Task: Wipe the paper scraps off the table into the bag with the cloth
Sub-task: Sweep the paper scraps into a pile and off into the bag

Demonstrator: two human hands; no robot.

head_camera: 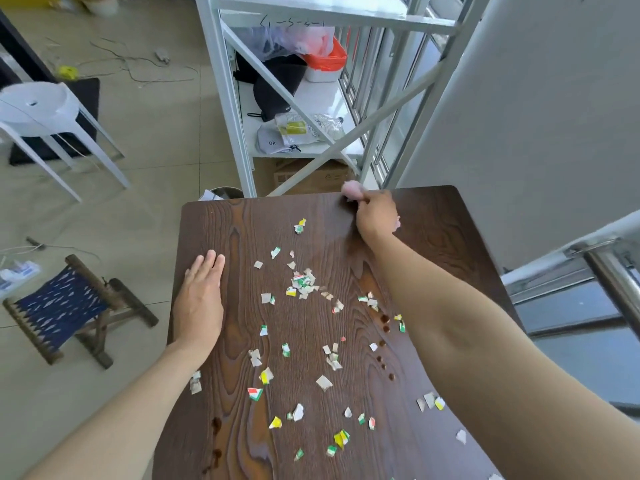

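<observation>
Several small torn paper scraps (302,284), white with green, yellow and red, lie scattered over the dark wooden table (249,216). My right hand (375,214) is near the table's far edge, fingers closed around a pink cloth (351,190) that pokes out past the knuckles. My left hand (202,299) rests flat on the table near its left edge, fingers together, holding nothing. A round bin (227,192) with something white in it peeks out just beyond the far left corner of the table; I cannot tell whether a bag lines it.
A white metal shelf rack (239,109) with bags stands beyond the table. To the left are a white stool (41,105) and a small folding stool (69,306) on the tiled floor. A wall and a metal rail (609,258) close the right side. Dark droplets (384,320) dot the table.
</observation>
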